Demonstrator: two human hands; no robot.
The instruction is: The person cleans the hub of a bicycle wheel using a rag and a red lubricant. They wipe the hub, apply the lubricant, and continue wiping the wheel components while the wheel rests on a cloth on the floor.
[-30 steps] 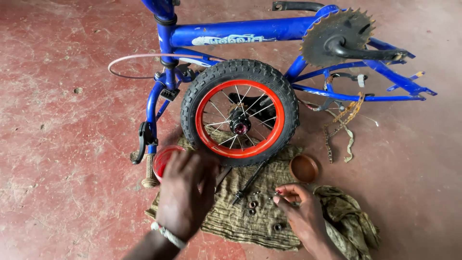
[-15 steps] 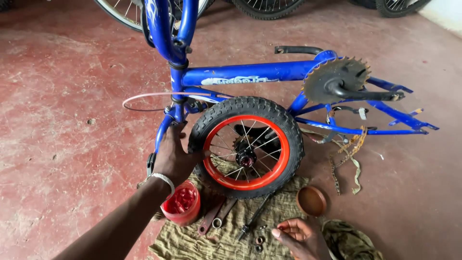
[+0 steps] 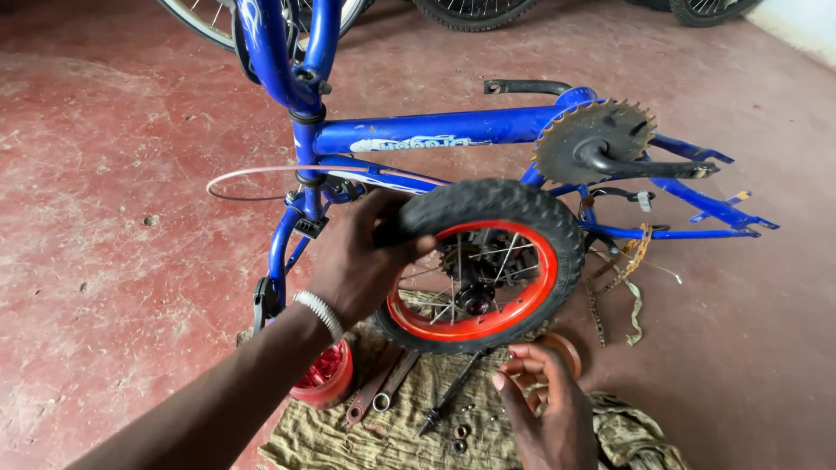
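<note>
My left hand grips the small wheel at its tyre — my right hand hovers below it.

The wheel has a knobbly black tyre, a red rim, thin spokes and a dark hub; it stands upright against the overturned blue bicycle frame, just under the toothed chainring. My left fingers wrap the tyre's top edge, while my right fingers curl half closed, holding nothing I can make out. Beneath lies an olive cloth on the worn red floor, carrying wrenches, small nuts and a red tub. More wheels stand behind.
</note>
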